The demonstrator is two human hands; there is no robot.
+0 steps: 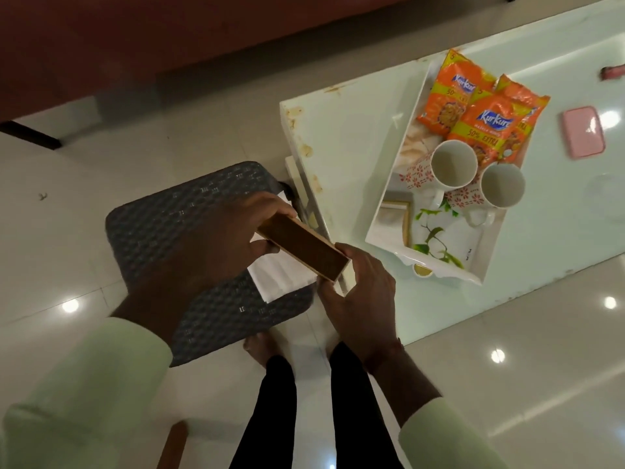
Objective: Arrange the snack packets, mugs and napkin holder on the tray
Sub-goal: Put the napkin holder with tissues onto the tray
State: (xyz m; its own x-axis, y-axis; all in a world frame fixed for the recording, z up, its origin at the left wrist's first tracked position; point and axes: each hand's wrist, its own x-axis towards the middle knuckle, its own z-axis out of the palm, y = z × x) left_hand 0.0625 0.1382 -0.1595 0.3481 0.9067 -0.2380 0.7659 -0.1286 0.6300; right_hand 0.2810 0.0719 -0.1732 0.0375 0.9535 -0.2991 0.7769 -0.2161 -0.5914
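A brown wooden napkin holder (306,247) is held over a dark woven stool, with white napkins (282,274) hanging under it. My left hand (216,245) grips its far end and my right hand (360,292) grips its near end. On the glass table stands a white tray (382,225) with a leaf print. Two orange snack packets (483,120) lie at the tray's far end. Two white mugs with red flowers, one (453,165) beside the other (502,186), stand in its middle.
The dark woven stool (162,231) stands on the tiled floor left of the glass table (345,137). A pink case (583,132) lies on the table right of the tray. My legs and feet show below. A red sofa edge runs along the top.
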